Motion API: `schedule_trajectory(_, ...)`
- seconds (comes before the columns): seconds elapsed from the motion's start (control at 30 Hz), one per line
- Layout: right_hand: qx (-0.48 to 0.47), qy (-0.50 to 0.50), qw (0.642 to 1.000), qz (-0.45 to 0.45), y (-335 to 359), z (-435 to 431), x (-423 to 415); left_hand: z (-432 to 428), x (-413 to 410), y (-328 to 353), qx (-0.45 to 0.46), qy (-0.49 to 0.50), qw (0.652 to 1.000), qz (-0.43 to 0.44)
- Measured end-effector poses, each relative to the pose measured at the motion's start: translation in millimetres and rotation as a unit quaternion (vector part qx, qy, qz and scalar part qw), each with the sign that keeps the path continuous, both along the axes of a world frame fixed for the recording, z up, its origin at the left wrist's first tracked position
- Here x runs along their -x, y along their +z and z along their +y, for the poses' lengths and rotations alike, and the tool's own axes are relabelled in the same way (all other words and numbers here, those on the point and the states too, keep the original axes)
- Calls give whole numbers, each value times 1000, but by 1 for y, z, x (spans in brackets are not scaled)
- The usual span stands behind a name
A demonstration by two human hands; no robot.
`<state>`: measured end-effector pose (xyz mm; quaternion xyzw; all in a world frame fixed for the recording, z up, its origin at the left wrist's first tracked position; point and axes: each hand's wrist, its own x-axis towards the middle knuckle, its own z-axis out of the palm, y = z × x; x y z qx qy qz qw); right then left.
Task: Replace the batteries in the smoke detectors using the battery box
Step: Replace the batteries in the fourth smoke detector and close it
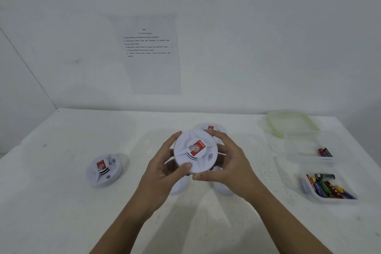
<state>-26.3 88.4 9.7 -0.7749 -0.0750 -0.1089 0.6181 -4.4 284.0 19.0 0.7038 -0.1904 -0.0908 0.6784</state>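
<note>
I hold a round white smoke detector with a red label above the table's middle. My left hand grips its left and lower rim, thumb on the front edge. My right hand grips its right rim from the other side. A second detector lies on the table to the left. A third detector shows partly behind the held one. White round pieces lie under my hands, mostly hidden. A clear battery box at the right holds several coloured batteries.
A second clear container at the right back holds two or three batteries. A greenish-rimmed lid lies behind it. An instruction sheet hangs on the white wall. The white table spans the view, with its right edge close beyond the containers.
</note>
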Motion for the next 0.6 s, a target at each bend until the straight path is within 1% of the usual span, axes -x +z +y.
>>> schedule_trajectory(0.33,0,1,1000,-20,4,0,0,0,-2,0,-3,4,1000,-5)
schedule_trajectory(0.6,-29,3,999,-18,3,-2,-1,0,-3,2,-8,3,1000,-8)
